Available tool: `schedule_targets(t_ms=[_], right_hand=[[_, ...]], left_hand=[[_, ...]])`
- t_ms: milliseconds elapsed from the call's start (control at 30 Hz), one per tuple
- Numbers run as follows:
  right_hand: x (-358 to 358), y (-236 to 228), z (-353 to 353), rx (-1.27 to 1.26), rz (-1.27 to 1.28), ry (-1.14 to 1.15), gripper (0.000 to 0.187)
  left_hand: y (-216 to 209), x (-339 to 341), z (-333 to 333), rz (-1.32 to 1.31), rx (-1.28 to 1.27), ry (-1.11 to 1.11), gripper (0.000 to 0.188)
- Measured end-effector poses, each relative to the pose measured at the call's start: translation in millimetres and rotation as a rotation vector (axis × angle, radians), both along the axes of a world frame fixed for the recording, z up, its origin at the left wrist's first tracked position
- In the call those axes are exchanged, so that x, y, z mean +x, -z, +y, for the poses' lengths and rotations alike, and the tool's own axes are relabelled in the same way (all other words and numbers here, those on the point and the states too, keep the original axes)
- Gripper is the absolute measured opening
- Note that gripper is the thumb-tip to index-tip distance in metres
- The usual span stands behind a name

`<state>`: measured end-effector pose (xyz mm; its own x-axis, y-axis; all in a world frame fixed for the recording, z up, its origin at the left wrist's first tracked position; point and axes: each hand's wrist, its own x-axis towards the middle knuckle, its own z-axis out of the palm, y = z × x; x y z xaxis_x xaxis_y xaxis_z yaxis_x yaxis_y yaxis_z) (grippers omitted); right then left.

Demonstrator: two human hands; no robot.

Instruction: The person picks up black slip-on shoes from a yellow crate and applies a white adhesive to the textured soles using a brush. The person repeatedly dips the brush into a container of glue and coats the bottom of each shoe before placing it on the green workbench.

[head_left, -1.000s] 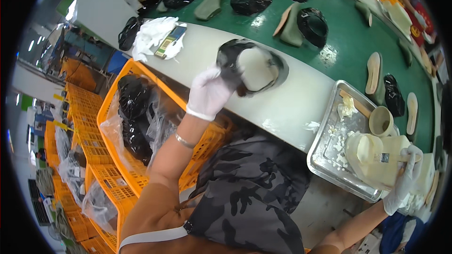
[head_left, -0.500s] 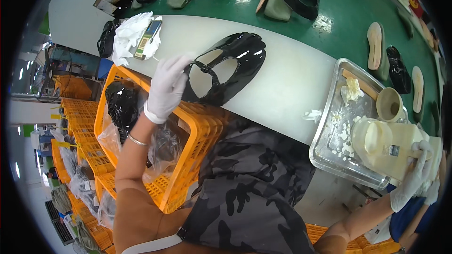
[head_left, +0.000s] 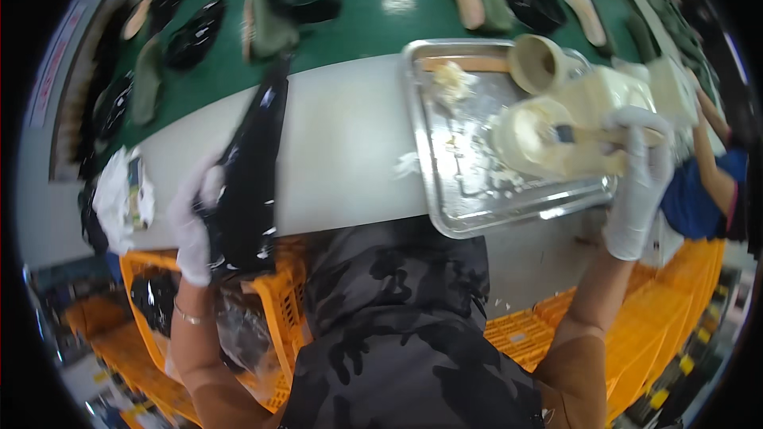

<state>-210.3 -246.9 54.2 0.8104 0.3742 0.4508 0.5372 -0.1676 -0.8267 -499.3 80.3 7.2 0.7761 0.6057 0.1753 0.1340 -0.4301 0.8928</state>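
My left hand [head_left: 195, 218], in a white glove, grips the edge of a glossy black shoe upper [head_left: 253, 171]. The upper is raised on its side above the white work surface [head_left: 338, 139], seen nearly edge-on and blurred. In my gloved right hand [head_left: 638, 163] is a brush [head_left: 600, 135] with a pale handle, its dark ferrule over the mouth of a cut-open translucent plastic jug [head_left: 517, 167]. Creamy white stuff coats the inside of the jug. Whether the bristles touch it I cannot tell. The jug lies in a metal tray [head_left: 441, 218].
A beige cup [head_left: 534, 63] and dried white clumps [head_left: 455, 83] sit in the tray. Green shoe lasts [head_left: 270, 24] and black uppers [head_left: 197, 34] line the green bench. An orange crate [head_left: 282, 310] stands below at left. Another person's arm [head_left: 715, 159] shows at right.
The black upper lay flat on the white surface and is now lifted and tipped up in my left hand. My right hand still holds the brush by the jug. The view has turned rightward.
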Motion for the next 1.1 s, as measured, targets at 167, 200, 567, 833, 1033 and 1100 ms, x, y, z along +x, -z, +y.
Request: schedule_targets(t_ms=[167,200,567,833,1033,1100], right_hand=[[-19,33,-4,-0.192,-0.223,0.009,0.018],[-17,40,-3,-0.207,-0.277,-0.008,0.018],[-29,46,-7,0.112,0.105,-0.011,0.017],[-24,35,-5,0.279,0.036,-0.090,0.038],[-7,12,6,0.153,-0.120,-0.476,0.037],[-5,8,12,0.039,-0.252,-0.484,0.031]], left_hand=[[-5,41,-35,-0.167,-0.960,0.138,0.042],[-10,52,-52,-0.106,-0.884,0.119,0.044],[-6,93,-105,0.385,-0.997,0.539,0.044],[-10,110,-129,0.481,-1.295,0.505,0.045],[-4,121,-142,0.476,-1.460,0.581,0.024],[-4,125,-144,0.488,-1.294,0.688,0.023]])
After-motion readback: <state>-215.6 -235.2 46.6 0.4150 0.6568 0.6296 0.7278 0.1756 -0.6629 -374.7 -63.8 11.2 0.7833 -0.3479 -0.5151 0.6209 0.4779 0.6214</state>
